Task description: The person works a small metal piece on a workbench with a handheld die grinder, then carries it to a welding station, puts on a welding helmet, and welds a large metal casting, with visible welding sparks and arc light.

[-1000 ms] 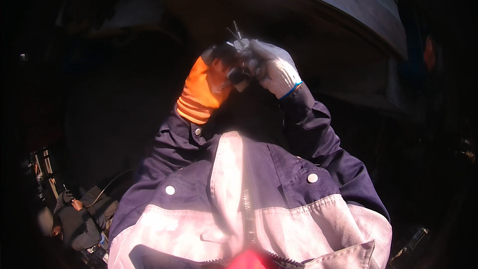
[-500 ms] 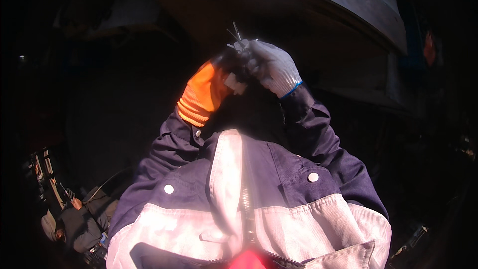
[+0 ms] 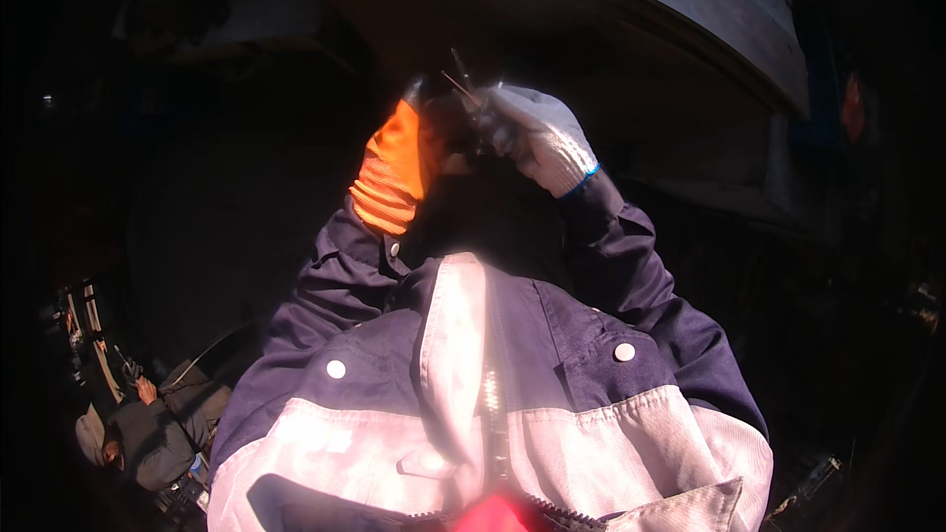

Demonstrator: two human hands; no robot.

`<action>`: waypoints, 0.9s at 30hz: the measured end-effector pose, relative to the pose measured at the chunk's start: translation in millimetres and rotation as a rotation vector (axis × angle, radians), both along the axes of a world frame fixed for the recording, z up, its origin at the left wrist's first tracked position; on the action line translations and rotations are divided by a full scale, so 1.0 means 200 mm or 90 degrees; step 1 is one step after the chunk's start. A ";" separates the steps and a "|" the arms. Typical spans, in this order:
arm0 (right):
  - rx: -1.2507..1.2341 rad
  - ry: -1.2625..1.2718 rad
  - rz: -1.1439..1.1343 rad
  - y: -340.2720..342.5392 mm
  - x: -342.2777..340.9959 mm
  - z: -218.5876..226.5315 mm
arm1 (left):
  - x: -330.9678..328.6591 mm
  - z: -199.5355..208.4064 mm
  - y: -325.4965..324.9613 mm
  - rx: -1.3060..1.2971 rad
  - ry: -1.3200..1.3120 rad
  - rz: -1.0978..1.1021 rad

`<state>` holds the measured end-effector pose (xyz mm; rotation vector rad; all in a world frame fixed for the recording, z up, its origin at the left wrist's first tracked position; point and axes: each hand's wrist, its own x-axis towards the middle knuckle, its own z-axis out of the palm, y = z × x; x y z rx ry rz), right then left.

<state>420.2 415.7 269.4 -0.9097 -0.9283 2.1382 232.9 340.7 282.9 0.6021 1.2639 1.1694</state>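
Both my hands are raised in front of my chest, close together. My left hand [image 3: 396, 160] wears an orange glove with dark fingertips; its fingers are lost in shadow, so what they hold or touch cannot be made out. In a white knit glove with a blue cuff edge, my right hand [image 3: 540, 136] is closed around a small bunch of thin metal rods [image 3: 461, 79]. The rods stick up and to the left past its fingers. Blur and dark shade hide the lower part of the bunch.
Beyond my hands a large pale curved panel [image 3: 690, 20] overhangs a dark hollow. At the lower left a person [image 3: 163, 443] in dark clothes and a pale cap is beside some slats [image 3: 94, 335]. A reddish thing [image 3: 851, 106] shows at the far right.
My left hand has moved slightly left and up, its dark fingertips now pointing upward. The pale blocky piece between my hands is mostly out of sight. The rods have tilted left.
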 end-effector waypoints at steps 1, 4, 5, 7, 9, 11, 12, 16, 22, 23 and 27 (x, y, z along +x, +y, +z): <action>-0.012 -0.032 0.000 0.00 0.01 0.00 | 0.00 -0.01 0.01 -0.066 -0.114 0.035; -0.008 -0.063 0.011 0.00 0.02 0.00 | -0.05 -0.04 0.01 -0.020 -0.142 -0.032; 0.006 -0.054 0.011 0.00 0.02 0.01 | -0.05 -0.07 0.00 0.123 0.032 -0.080; 0.022 -0.052 0.020 0.01 0.03 0.02 | -0.06 -0.10 -0.02 0.182 0.177 -0.110; 0.031 -0.063 0.038 0.01 0.02 0.03 | -0.07 -0.11 -0.04 0.021 0.115 -0.075; 0.038 -0.050 0.042 0.01 0.02 0.04 | -0.06 -0.10 -0.04 0.119 0.227 -0.081; 0.044 -0.025 0.062 0.01 0.01 0.04 | -0.06 -0.09 -0.05 0.150 0.297 -0.080; 0.036 0.029 0.052 -0.01 -0.02 0.01 | -0.01 -0.02 -0.06 0.094 0.228 0.010; 0.231 0.119 0.009 -0.04 0.03 -0.05 | 0.01 0.09 -0.01 0.082 0.361 0.089; 0.289 0.058 0.039 0.00 0.07 -0.05 | 0.01 0.10 -0.01 0.110 0.346 0.092; 0.489 -0.096 -0.036 0.03 0.09 0.01 | 0.02 0.12 -0.01 0.143 0.406 0.123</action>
